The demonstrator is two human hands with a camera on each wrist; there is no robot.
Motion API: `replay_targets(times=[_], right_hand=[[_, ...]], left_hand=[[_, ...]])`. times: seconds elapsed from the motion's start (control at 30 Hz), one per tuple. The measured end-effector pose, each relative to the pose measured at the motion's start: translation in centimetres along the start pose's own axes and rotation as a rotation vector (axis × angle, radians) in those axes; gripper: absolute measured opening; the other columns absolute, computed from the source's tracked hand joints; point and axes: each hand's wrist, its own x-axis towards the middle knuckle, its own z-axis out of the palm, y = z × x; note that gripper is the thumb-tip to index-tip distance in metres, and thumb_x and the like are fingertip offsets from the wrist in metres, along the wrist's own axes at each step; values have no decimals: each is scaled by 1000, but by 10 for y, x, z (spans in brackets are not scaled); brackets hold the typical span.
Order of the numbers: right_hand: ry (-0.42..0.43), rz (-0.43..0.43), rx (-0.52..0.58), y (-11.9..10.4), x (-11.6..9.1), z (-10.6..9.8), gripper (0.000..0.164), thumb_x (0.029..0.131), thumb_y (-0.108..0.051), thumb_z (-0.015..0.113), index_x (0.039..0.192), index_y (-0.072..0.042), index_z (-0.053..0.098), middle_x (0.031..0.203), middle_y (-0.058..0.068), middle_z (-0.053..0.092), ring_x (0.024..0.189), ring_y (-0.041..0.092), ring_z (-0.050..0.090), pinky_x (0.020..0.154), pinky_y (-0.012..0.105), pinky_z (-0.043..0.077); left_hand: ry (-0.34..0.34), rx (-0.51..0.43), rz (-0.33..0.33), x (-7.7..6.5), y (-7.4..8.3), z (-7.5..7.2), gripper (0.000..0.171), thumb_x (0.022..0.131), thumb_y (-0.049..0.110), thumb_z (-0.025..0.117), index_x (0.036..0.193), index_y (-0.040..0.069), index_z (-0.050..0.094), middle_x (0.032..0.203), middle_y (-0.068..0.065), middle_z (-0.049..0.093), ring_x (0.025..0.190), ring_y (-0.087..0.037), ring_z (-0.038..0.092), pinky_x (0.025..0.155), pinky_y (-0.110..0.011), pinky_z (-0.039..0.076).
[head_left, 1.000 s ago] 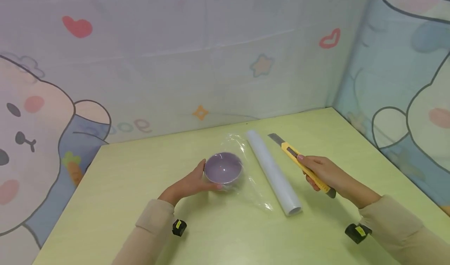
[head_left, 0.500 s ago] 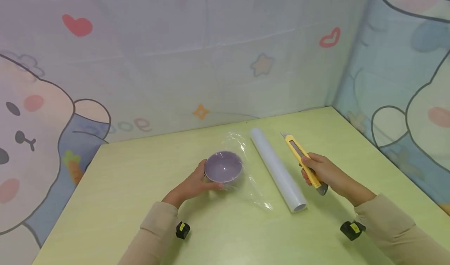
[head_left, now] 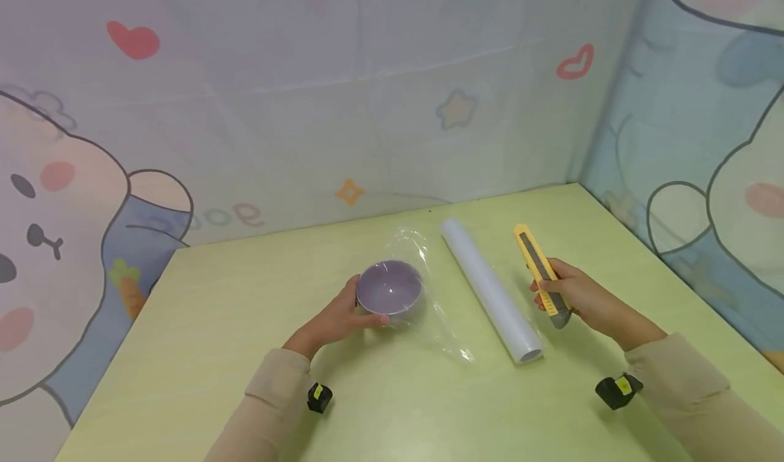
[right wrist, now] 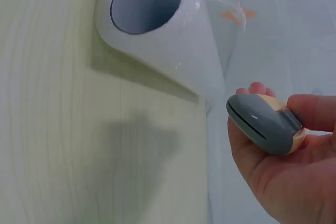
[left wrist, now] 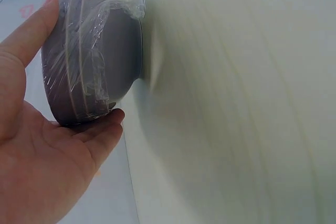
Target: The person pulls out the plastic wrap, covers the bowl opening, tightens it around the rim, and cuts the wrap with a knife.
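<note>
A small purple bowl (head_left: 389, 288) is in my left hand (head_left: 335, 322), thumb at the near side and fingers along the left. Clear plastic wrap (left wrist: 97, 51) clings in creases to the bowl's outside in the left wrist view, and a loose sheet of it spreads to the right. My right hand (head_left: 578, 293) grips a yellow utility knife (head_left: 534, 261) over the table's right side. No blade shows at the knife's tip. In the right wrist view its grey end (right wrist: 262, 121) faces the camera. Between both hands lies a roll of plastic wrap (head_left: 490, 288).
The pale green table (head_left: 202, 326) ends at a printed cloth backdrop (head_left: 275, 122) behind and another on the right. A small black device with a yellow mark (head_left: 319, 397) sits at the left wrist; a similar black device (head_left: 618, 390) is at the right.
The knife's blade, long at first, has drawn back into the handle and is out of sight. The knife has swung more upright. The roll has shifted slightly right; the bowl stays about the same.
</note>
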Motion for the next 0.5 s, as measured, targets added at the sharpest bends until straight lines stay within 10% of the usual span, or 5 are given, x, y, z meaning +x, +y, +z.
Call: replay_targets(times=[0.5], right_hand=[[165, 148, -199, 26, 29, -10, 51, 98, -21, 38, 133, 14, 25, 115, 28, 45, 92, 25, 51, 69, 29, 44]], left_hand=[[-21, -43, 20, 0, -1, -1, 90, 74, 26, 77, 141, 5, 20, 138, -13, 37, 130, -28, 35, 109, -50, 22]])
